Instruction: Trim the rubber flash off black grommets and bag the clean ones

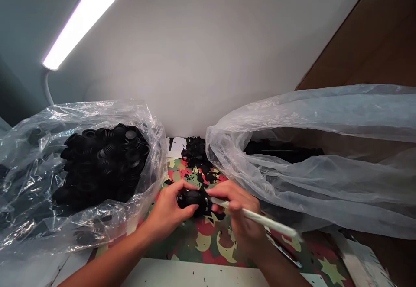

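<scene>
My left hand [169,212] is closed around a black rubber part [192,198], thumb in front and fingers behind it. My right hand [243,211] grips a slim tool with a long white handle [269,221], held like a pen and slanting down to the right. The tool's front end meets the right side of the rubber part; its tip is too hidden to make out. Beneath both hands lies a red, green and yellow patterned mat [182,246] with black scraps on it.
Many black ribbed rubber parts [104,161] fill a clear plastic bag [39,217] at left. A second plastic bag [308,187] at right holds black pieces. Black shavings [196,150] are heaped by the wall. A thin metal tool [287,254] lies near my right wrist. A lit lamp [87,18] hangs above.
</scene>
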A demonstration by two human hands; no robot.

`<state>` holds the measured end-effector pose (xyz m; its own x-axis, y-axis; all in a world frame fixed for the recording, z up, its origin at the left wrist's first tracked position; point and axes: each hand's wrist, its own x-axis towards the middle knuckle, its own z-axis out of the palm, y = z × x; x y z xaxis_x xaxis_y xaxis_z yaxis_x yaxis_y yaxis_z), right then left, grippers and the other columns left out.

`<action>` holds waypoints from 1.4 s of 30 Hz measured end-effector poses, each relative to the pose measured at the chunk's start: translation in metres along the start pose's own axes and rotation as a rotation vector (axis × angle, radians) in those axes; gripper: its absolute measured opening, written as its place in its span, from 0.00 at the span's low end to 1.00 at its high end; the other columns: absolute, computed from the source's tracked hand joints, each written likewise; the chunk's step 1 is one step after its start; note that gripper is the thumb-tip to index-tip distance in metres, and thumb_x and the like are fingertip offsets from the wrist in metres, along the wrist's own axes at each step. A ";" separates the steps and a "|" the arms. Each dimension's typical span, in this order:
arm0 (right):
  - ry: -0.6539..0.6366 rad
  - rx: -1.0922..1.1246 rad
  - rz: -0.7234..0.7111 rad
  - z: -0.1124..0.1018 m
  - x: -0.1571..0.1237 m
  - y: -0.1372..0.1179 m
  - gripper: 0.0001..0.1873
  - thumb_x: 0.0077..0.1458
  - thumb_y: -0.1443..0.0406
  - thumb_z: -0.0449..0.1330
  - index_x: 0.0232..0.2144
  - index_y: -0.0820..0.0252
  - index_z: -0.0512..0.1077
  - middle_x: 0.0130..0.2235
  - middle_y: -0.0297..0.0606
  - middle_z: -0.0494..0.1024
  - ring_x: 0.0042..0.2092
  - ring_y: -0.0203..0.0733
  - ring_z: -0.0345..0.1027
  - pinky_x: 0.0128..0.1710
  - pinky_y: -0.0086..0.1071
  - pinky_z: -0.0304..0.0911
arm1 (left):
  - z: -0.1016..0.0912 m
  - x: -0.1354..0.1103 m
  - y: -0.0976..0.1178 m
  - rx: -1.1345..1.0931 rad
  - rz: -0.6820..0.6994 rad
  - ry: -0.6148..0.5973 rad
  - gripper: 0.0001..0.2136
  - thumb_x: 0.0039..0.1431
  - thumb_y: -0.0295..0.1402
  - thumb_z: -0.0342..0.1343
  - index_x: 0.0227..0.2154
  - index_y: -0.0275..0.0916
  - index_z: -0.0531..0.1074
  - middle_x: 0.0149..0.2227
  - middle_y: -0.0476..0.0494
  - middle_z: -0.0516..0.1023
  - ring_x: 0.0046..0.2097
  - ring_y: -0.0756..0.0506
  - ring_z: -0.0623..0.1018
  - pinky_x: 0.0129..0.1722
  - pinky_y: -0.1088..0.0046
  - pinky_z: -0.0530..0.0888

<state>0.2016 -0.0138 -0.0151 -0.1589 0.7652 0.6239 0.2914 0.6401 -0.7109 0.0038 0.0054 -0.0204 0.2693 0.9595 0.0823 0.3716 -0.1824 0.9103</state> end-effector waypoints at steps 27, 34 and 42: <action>-0.063 -0.609 -0.072 0.015 -0.002 0.036 0.13 0.64 0.73 0.48 0.31 0.56 0.66 0.35 0.44 0.79 0.39 0.49 0.73 0.42 0.42 0.63 | -0.001 -0.001 0.009 0.022 -0.044 0.092 0.06 0.47 0.32 0.66 0.30 0.41 0.76 0.31 0.48 0.80 0.36 0.42 0.77 0.36 0.68 0.74; -0.160 -0.246 0.187 0.002 0.008 0.036 0.09 0.59 0.72 0.49 0.35 0.57 0.68 0.43 0.42 0.80 0.45 0.47 0.75 0.43 0.38 0.68 | -0.008 0.004 0.011 -0.075 -0.023 0.103 0.12 0.46 0.34 0.68 0.37 0.43 0.82 0.38 0.45 0.78 0.44 0.40 0.76 0.47 0.62 0.73; -0.222 -0.150 0.170 0.017 0.005 0.011 0.09 0.63 0.63 0.58 0.46 0.55 0.68 0.43 0.41 0.79 0.44 0.47 0.74 0.41 0.36 0.69 | -0.006 0.000 0.017 0.018 0.048 0.035 0.11 0.54 0.35 0.63 0.41 0.45 0.80 0.36 0.46 0.80 0.40 0.41 0.77 0.43 0.64 0.74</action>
<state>0.1880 -0.0024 -0.0253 -0.2932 0.8674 0.4022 0.4651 0.4969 -0.7327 0.0046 0.0037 -0.0020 0.2562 0.9564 0.1401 0.3748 -0.2319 0.8977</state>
